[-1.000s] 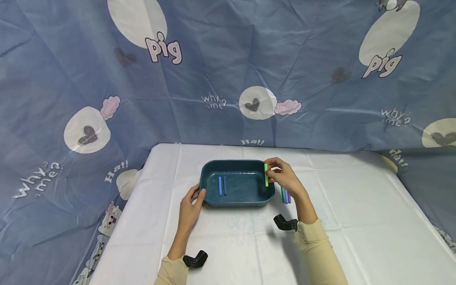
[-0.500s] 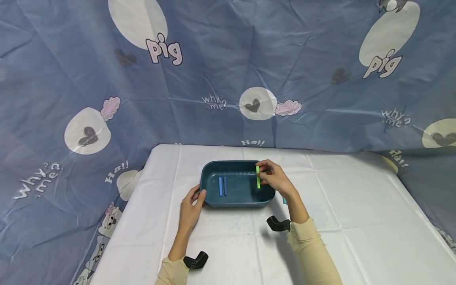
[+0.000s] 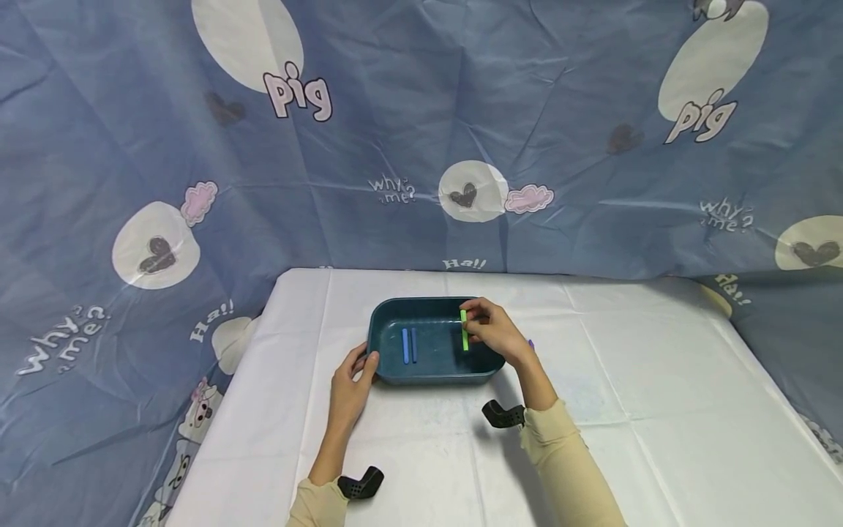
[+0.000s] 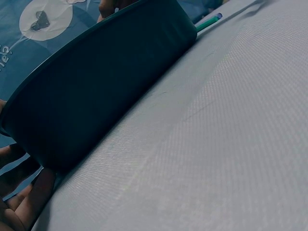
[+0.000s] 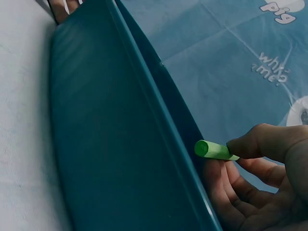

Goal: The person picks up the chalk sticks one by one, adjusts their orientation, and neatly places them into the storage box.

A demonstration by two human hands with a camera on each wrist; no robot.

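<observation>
The tray (image 3: 435,380) is teal, one stick (image 5: 212,150) lime green, the backdrop (image 3: 369,117) blue with grey hearts (image 3: 465,195).

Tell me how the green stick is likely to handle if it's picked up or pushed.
The green stick is probably stiff, since it looks straight while the right hand pinches it. It seems apt to roll if pushed sideways, as its end looks round. It may be light, being slim and held in just a pinch.
</observation>
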